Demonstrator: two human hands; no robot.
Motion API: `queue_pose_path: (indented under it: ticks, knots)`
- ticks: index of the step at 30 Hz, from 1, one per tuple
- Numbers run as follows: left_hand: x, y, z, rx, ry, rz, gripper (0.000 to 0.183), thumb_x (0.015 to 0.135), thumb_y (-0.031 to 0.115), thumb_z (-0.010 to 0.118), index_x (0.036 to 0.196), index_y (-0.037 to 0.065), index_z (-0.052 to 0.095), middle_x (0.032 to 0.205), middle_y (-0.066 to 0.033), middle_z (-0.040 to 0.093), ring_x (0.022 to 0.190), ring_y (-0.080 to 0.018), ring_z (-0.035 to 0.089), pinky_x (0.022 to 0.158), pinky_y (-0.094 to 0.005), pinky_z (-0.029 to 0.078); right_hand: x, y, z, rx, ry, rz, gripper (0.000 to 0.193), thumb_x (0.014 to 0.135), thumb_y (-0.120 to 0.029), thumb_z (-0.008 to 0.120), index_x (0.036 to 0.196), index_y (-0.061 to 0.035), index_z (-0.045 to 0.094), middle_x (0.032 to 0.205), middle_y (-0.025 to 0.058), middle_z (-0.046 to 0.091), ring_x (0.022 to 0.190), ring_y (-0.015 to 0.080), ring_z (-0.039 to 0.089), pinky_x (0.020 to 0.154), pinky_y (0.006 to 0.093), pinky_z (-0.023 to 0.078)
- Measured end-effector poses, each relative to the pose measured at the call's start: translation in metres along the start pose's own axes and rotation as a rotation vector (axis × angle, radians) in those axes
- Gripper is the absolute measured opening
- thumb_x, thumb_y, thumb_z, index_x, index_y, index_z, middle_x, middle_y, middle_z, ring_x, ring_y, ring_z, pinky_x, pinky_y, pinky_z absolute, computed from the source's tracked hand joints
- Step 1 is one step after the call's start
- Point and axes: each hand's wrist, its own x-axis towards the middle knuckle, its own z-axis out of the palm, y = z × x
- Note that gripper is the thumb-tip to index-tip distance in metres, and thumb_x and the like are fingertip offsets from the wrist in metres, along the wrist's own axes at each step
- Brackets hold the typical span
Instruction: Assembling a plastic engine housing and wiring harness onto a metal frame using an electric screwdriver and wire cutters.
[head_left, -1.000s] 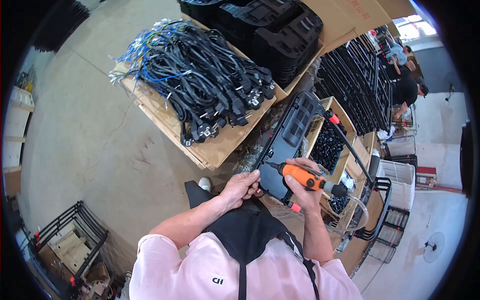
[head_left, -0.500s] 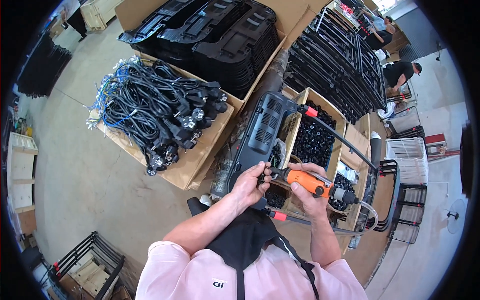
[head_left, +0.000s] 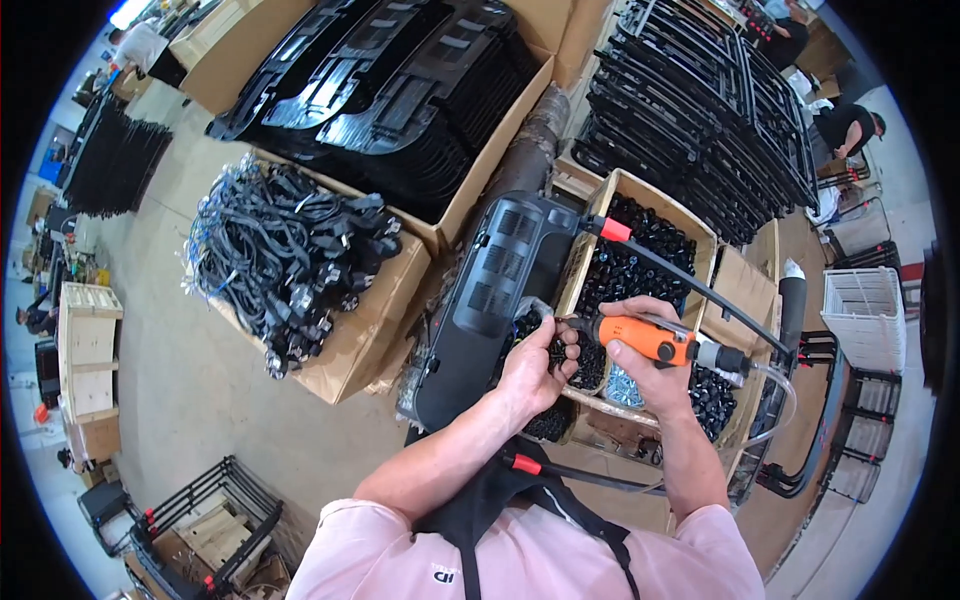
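Observation:
My right hand [head_left: 655, 375] is wrapped round an orange air screwdriver [head_left: 640, 338], which lies nearly level with its bit toward the left. At the bit end, the fingers of my left hand [head_left: 535, 375] are pinched together; whatever they hold is too small to make out. Beside that hand lies a black plastic housing [head_left: 450, 360] with vent slots, tilted across the work area. A black tubular frame [head_left: 690, 282] with red bands runs out from the housing on both sides of my hands. A clear hose [head_left: 785, 385] leaves the screwdriver's rear.
Wooden bins [head_left: 708, 225] under the frame hold small black parts [head_left: 635, 265] and silver screws [head_left: 625, 388]. To the left, power cords [head_left: 290, 250] are heaped on a cardboard box [head_left: 370, 335]. Black panels [head_left: 400, 110] and stacked frames [head_left: 690, 130] stand beyond. A person [head_left: 845, 130] bends at the far right.
Both hands and the screwdriver have shifted right, away from the housing's edge. The view has turned a little, and silver screws show beneath the screwdriver. The grip of both hands looks the same.

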Motion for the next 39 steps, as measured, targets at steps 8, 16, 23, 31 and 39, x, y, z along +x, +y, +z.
queue_pose_path:
  ticks: [8,16,23,31,39]
  knots:
    - [0.016,-0.002,0.01,0.323,0.003,-0.037,0.027,0.113,0.027,0.053,0.121,0.005,0.066,0.106,-0.0054,0.07,0.089,-0.0161,0.066,0.075,-0.0291,0.055,0.109,-0.005,-0.049,-0.07,0.088,-0.017,0.053,0.088,-0.013,0.084,0.133,-0.001,0.06,0.123,0.0121,0.073,0.118,0.0205,0.068,0.107,0.0378,0.054]
    - [0.041,0.016,-0.015,0.338,-0.078,-0.054,0.027,0.11,0.025,0.061,0.125,0.005,0.068,0.098,-0.0003,0.063,0.085,-0.0127,0.058,0.07,-0.027,0.047,0.178,0.032,-0.055,-0.078,0.072,-0.009,0.049,0.087,-0.009,0.083,0.131,-0.0013,0.062,0.12,0.011,0.074,0.11,0.0169,0.07,0.098,0.0351,0.058]
    - [0.063,0.028,-0.007,0.305,-0.02,-0.039,0.028,0.112,0.022,0.056,0.132,0.003,0.063,0.098,-0.0016,0.066,0.079,-0.0114,0.057,0.063,-0.025,0.044,0.195,0.047,-0.049,-0.221,-0.002,0.015,0.043,0.086,-0.012,0.082,0.125,-0.0045,0.067,0.115,0.0091,0.076,0.107,0.0159,0.071,0.098,0.0343,0.057]
    - [0.091,0.036,0.009,0.303,0.047,0.062,0.023,0.113,0.024,0.056,0.124,0.006,0.065,0.099,-0.0023,0.069,0.076,-0.0122,0.057,0.061,-0.0248,0.045,0.205,0.048,-0.043,-0.33,-0.046,-0.009,0.04,0.082,-0.016,0.083,0.118,-0.0048,0.07,0.108,0.0082,0.076,0.102,0.0176,0.071,0.098,0.0355,0.055]
    - [0.118,0.046,0.025,0.203,0.06,0.071,0.023,0.109,0.033,0.063,0.109,0.009,0.067,0.087,0.0008,0.064,0.068,-0.0106,0.055,0.054,-0.0244,0.042,0.21,0.049,-0.043,-0.371,-0.118,0.013,0.032,0.083,-0.017,0.08,0.111,-0.0054,0.072,0.1,0.0049,0.074,0.094,0.0162,0.069,0.093,0.0345,0.055]
